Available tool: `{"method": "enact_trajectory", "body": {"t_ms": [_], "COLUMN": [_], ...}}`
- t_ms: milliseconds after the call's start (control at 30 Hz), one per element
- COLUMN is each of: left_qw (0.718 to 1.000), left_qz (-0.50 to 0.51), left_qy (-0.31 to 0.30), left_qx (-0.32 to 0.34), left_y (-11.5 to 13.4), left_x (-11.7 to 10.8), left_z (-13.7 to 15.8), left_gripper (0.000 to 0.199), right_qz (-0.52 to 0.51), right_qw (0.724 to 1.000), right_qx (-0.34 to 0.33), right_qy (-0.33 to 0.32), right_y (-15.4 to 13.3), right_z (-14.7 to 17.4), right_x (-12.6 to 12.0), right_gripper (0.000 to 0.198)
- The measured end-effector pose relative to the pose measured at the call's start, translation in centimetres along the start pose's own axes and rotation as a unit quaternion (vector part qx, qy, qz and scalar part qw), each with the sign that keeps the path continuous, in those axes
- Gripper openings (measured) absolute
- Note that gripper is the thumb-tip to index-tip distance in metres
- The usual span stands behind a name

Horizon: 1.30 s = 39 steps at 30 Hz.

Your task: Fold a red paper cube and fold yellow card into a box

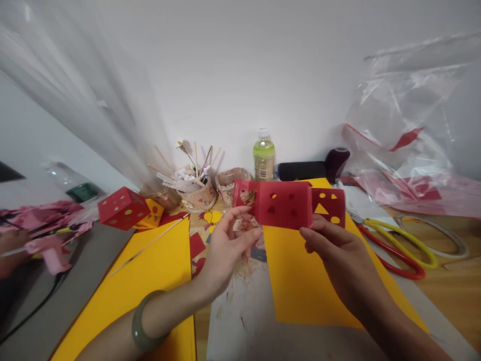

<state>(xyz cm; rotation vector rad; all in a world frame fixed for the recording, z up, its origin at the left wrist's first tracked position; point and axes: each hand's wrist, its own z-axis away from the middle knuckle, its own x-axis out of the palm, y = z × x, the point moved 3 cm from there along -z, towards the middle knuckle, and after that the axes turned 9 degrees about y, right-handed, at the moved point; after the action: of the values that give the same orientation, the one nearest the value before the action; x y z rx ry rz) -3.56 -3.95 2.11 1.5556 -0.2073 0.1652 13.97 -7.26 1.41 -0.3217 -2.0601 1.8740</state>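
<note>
A red folded paper piece with small cut-out shapes (285, 203) is held up in front of me, its panels spread from left to right. My right hand (334, 245) pinches its lower edge between thumb and fingers, near the fold by the right panel. At the left end my left hand (227, 250) has its fingers stretched out near the narrow flap, thumb apart; whether the fingertips touch the flap is hard to tell. Below the piece lie a yellow sheet (308, 281) and a grey-white stained board (244, 311).
A red paper cube (123, 208) sits left on more yellow sheets (158, 281). Behind are a decorated cup of sticks (197, 195) and a green-topped bottle (263, 155). Red-and-yellow-handled scissors (406, 243) lie right. Another person's hand (11, 250) is by a pink glue gun (48, 253).
</note>
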Motion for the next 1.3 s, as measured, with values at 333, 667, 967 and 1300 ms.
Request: {"method": "enact_trajectory", "body": {"t_ms": [333,667,967,1300], "left_qw": [0.995,0.995,0.992,0.993], "left_qz": [-0.024,-0.046,-0.059,-0.058], "left_qy": [-0.076,-0.046,-0.07,-0.089], "left_qx": [-0.062,-0.075,-0.085,-0.055], "left_y": [-0.2,-0.5,-0.7,-1.0], "left_x": [0.0,-0.2,0.2,-0.1], "left_z": [-0.3,0.0,0.0,0.0], "left_gripper": [0.035,0.041,0.038,0.042], "right_qz": [0.023,0.112,0.131,0.109], "right_qw": [0.995,0.979,0.98,0.983], "right_qx": [0.058,0.135,0.069,-0.035], "right_qy": [-0.081,-0.1,-0.135,-0.145], "right_y": [0.3,0.4,0.6,-1.5], "right_z": [-0.1,-0.2,-0.1,0.2], "right_x": [0.2,-0.1,0.5,0.7], "right_gripper": [0.028,0.035,0.033,0.02]}}
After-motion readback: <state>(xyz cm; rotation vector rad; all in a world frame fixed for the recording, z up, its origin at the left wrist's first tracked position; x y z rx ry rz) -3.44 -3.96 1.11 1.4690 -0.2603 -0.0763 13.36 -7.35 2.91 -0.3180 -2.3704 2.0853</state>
